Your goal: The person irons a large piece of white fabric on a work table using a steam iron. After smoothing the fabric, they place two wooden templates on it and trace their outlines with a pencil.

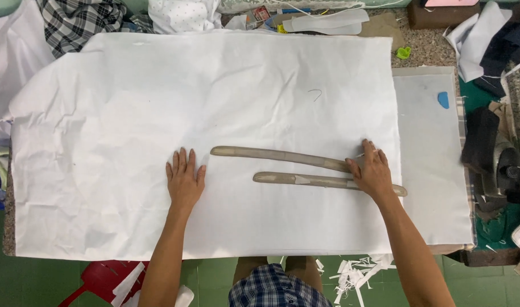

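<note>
- Hands first: our left hand (185, 181) lies flat on the white cloth (129, 142), fingers straight and close together, holding nothing.
- Our right hand (373, 172) presses down on two long tan curved strips, fingers spread a little and flat.
- We see the upper strip (271, 154) run out left from under our right fingertips.
- We see the lower strip (302, 180) pass under our right palm; its left end is near our left hand, not touching.
</note>
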